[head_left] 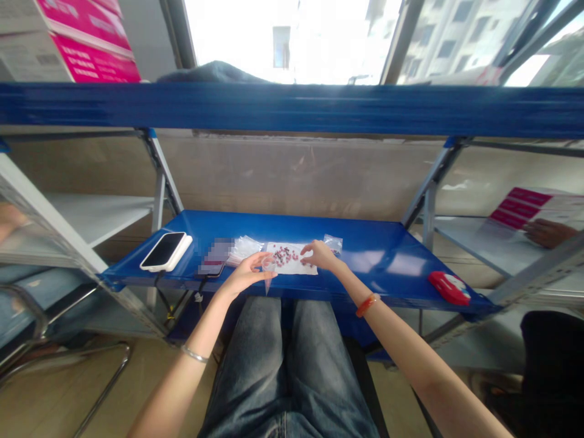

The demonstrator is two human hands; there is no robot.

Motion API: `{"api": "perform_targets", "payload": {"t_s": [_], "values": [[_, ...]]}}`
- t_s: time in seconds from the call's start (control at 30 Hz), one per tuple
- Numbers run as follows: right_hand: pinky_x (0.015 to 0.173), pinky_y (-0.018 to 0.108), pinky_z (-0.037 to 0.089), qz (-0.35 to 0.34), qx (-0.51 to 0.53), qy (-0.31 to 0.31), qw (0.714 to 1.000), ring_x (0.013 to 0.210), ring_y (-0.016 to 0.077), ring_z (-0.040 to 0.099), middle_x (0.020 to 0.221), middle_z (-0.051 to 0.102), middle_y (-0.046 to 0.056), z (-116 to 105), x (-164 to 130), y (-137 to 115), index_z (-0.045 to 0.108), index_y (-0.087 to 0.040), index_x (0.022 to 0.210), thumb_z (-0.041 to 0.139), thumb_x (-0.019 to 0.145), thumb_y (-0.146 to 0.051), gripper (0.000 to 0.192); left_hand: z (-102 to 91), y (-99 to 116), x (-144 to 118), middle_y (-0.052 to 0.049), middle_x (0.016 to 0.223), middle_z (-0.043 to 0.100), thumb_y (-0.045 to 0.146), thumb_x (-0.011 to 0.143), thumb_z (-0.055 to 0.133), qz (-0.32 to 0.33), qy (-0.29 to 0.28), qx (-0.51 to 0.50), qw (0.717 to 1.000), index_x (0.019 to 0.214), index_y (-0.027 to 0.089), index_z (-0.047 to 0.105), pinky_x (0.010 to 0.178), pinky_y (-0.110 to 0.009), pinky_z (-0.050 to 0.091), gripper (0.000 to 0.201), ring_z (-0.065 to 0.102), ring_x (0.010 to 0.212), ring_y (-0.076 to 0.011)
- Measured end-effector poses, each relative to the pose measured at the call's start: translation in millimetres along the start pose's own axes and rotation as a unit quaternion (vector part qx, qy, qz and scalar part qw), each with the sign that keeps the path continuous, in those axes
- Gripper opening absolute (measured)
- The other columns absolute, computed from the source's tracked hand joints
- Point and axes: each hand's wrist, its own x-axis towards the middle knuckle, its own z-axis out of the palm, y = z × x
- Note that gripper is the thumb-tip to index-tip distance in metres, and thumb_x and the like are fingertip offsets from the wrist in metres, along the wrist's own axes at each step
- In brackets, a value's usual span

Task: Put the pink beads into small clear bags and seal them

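A white sheet lies near the front edge of the blue table, with many small dark red and black bead-like pieces scattered over it. At its left end, my left hand is closed around a small clear plastic bag, whose lower corner hangs past the table edge. My right hand reaches over the sheet's right side, its fingers curled together just above the pieces. Whatever is between those fingertips is too small to make out. Beside my left hand is a stack of clear plastic bags.
Behind my right hand lies another clear bag with small dark contents. A white-cased phone and a dark, partly blurred phone are at left. A red and white object sits at right. A blue shelf beam crosses above.
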Motion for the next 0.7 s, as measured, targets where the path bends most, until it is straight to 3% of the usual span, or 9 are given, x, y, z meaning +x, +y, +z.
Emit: {"api": "perform_targets", "payload": {"t_s": [0.2, 0.4, 0.5, 0.7], "values": [[0.071, 0.03, 0.042, -0.001, -0.016, -0.003, 1.0, 0.078, 0.0223, 0.06, 0.075, 0.069, 0.008, 9, -4, 6, 0.076, -0.02, 0.077, 0.074, 0.066, -0.024, 0.012, -1.0, 1, -1, -0.01, 0.125, 0.057, 0.033, 0.06, 0.079, -0.002, -0.007, 0.009, 1.0, 0.115, 0.021, 0.057, 0.102, -0.044, 0.034, 0.06, 0.047, 0.121, -0.0277], [0.078, 0.033, 0.041, -0.01, -0.004, 0.042, 0.999, 0.088, 0.0245, 0.058, 0.084, 0.067, 0.009, 7, -4, -2, 0.075, -0.019, 0.072, 0.073, 0.068, -0.033, 0.015, -0.2, 3, -2, -0.011, 0.127, 0.056, 0.032, 0.061, 0.078, -0.007, -0.008, 0.012, 1.0, 0.117, 0.021, 0.055, 0.102, -0.044, 0.035, 0.061, 0.046, 0.122, -0.0275], [0.079, 0.033, 0.041, -0.034, 0.06, 0.087, 0.994, 0.087, 0.0227, 0.059, 0.087, 0.067, 0.009, -2, -6, -18, 0.074, -0.02, 0.073, 0.072, 0.069, -0.036, 0.017, 1.4, 4, -2, -0.011, 0.128, 0.055, 0.031, 0.061, 0.078, -0.014, -0.008, -0.002, 1.0, 0.118, 0.02, 0.054, 0.102, -0.043, 0.036, 0.063, 0.047, 0.122, -0.0273], [0.079, 0.032, 0.041, -0.146, 0.182, 0.123, 0.965, 0.085, 0.0193, 0.059, 0.084, 0.068, 0.007, -25, -13, -68, 0.073, -0.019, 0.076, 0.07, 0.072, -0.032, 0.014, 6.7, 10, -5, -0.009, 0.121, 0.06, 0.029, 0.06, 0.078, 0.005, -0.004, -0.007, 1.0, 0.114, 0.021, 0.058, 0.098, -0.043, 0.039, 0.058, 0.051, 0.116, -0.0274]]}}
